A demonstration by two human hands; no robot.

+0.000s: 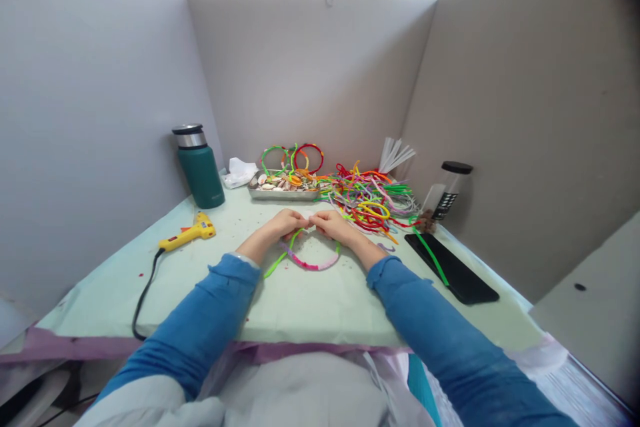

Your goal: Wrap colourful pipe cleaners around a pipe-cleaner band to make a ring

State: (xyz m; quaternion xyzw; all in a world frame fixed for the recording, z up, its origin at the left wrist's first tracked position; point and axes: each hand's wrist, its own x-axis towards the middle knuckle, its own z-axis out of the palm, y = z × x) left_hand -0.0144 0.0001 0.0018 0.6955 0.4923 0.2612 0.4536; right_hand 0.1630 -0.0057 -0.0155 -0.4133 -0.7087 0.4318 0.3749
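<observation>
A ring wrapped in pink, red, purple and green pipe cleaner is held at its far side by both hands, its near edge toward me. My left hand is closed on the ring's upper left part. My right hand pinches close beside it, fingertips nearly meeting the left ones at the top of the ring. A loose lime-green pipe cleaner end sticks out below my left hand toward the table. What exactly lies between the fingertips is too small to make out.
Behind my hands are a metal tray of shells with finished rings, and a heap of pipe cleaners. To the left are a yellow glue gun and green bottle; to the right, a black phone and clear bottle. Grey partitions surround the table.
</observation>
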